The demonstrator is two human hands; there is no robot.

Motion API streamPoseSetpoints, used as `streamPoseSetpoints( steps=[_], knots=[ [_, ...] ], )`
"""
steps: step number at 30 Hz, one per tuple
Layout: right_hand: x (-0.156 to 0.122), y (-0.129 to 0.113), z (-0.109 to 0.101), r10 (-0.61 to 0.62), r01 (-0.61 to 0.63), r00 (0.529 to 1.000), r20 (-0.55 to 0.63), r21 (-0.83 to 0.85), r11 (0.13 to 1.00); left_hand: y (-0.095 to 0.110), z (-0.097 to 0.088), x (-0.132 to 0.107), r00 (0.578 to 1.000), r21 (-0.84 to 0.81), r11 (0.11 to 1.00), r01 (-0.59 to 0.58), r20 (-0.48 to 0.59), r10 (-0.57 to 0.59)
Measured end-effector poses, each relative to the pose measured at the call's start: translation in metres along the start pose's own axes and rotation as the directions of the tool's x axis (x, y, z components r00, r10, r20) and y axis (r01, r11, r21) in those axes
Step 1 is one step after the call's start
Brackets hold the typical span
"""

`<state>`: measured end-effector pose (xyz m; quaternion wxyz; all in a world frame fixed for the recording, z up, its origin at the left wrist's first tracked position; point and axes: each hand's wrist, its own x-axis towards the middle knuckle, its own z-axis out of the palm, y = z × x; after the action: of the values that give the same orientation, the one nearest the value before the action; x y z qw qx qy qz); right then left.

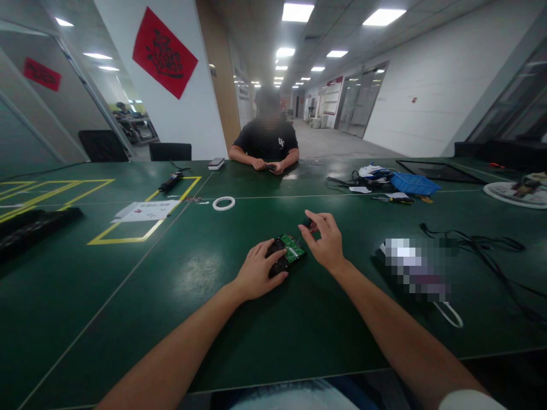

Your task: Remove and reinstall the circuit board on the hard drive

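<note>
A hard drive [294, 249] with a green circuit board facing up lies on the table in front of me. My left hand [260, 272] grips it from the left, thumb along the near side and fingers across its black part. Above the drive's right end, my right hand [323, 238] pinches a small screwdriver [307, 221] by its dark handle. Its thin shaft slants down toward the board. Whether the tip touches a screw is too small to tell.
A pixelated object [416, 270] and black cables [482, 250] lie to the right. Farther back are a blue tray [414, 183], tools [393, 199], a white ring [224, 199] and paper sheets [147, 211]. A person [269, 139] sits across the green table [239, 353].
</note>
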<state>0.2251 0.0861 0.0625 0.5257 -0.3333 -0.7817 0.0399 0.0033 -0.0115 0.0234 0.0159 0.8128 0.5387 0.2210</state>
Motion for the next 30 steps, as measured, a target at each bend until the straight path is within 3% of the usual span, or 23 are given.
streamPoseSetpoints(
  steps=[6,13,26,30],
  knots=[
    [0.0,0.005,0.005,0.015,-0.014,1.0,-0.024,0.051,0.999,-0.001,0.001,0.0,1.0,0.009,1.0,-0.009,0.005,0.009],
    [0.001,-0.005,-0.004,0.053,-0.052,0.996,0.066,-0.01,0.999,-0.003,0.003,-0.001,1.0,0.0,1.0,0.001,0.004,-0.001],
    [0.003,-0.005,-0.003,0.204,-0.204,0.978,0.033,0.021,0.979,-0.002,0.001,0.0,1.0,0.001,1.0,0.01,0.017,-0.01],
    [0.003,-0.009,-0.006,0.209,-0.209,0.976,-0.063,0.016,0.978,-0.002,0.001,0.0,1.0,-0.015,1.0,0.018,0.019,-0.018]
  ],
)
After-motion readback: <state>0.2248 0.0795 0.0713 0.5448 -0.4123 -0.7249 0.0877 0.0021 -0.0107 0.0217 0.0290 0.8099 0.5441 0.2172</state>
